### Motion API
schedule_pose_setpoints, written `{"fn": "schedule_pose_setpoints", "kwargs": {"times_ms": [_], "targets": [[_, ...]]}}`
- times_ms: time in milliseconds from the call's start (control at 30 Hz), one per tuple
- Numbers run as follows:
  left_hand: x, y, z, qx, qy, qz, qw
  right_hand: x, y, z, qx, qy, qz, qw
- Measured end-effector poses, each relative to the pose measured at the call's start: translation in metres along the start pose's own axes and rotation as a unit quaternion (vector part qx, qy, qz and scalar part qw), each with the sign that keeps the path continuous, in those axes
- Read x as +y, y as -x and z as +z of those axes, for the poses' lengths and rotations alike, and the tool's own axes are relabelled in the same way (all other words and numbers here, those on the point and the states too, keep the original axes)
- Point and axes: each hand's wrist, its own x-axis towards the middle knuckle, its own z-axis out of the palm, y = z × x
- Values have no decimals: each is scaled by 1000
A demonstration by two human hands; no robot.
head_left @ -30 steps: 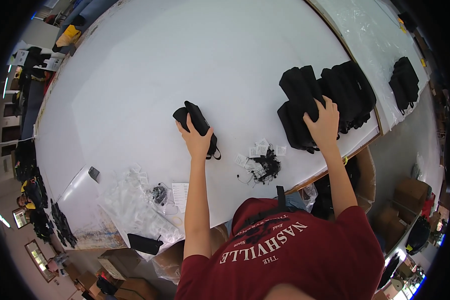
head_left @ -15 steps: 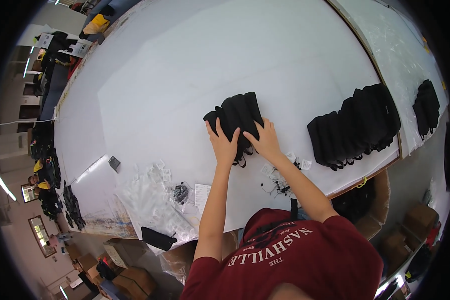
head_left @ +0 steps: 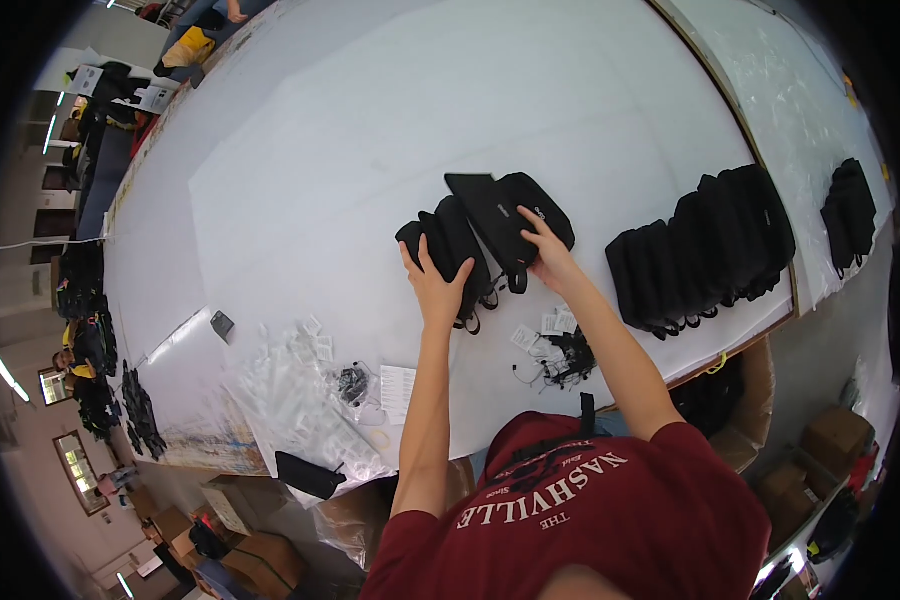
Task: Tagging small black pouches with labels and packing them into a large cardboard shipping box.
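A short row of black zip pouches [head_left: 456, 228] stands on the white table in front of me, small loops hanging from their near ends. My left hand [head_left: 437, 296] clasps this row from the near left, thumb and fingers spread across the pouches. On the right side, another black pouch [head_left: 544, 200] leans away from the row, with a flat-faced black pouch [head_left: 484, 206] tilted beside it. My right hand [head_left: 552, 258] grips the leaning pouch near its near edge, fingers on its face; its thumb is hidden.
A longer row of black pouches [head_left: 705, 250] stands at right. Near me lie clear plastic bags [head_left: 295, 395], a white paper sheet [head_left: 397, 392], black cords with white tags [head_left: 568, 357], and a single black pouch [head_left: 308, 475] at the table edge. A cardboard box [head_left: 755, 410] stands below right.
My right hand has moved slightly right and opened up the row, tilting the rightmost pouches away so their faces show. My left hand has stayed on the remaining pouches, shifting slightly nearer and left.
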Motion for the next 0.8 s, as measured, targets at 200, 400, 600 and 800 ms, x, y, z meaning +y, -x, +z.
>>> {"fn": "schedule_pose_setpoints", "kwargs": {"times_ms": [200, 400, 600, 800], "targets": [[-23, -3, -16, 35, 71, -65, 995, 52, -27, -7, 29, 579, -79, 811], [-8, -19, -22, -45, 89, -29, 995, 51, -23, 8, -17, 450, -212, 868], [16, -23, 6, -8, 35, -15, 999, 51, -25, -1, 17, 529, -361, 768], [26, -21, 18, -28, 3, -47, 998, 11, -28, -67, 329, 631, -279, 645]]}}
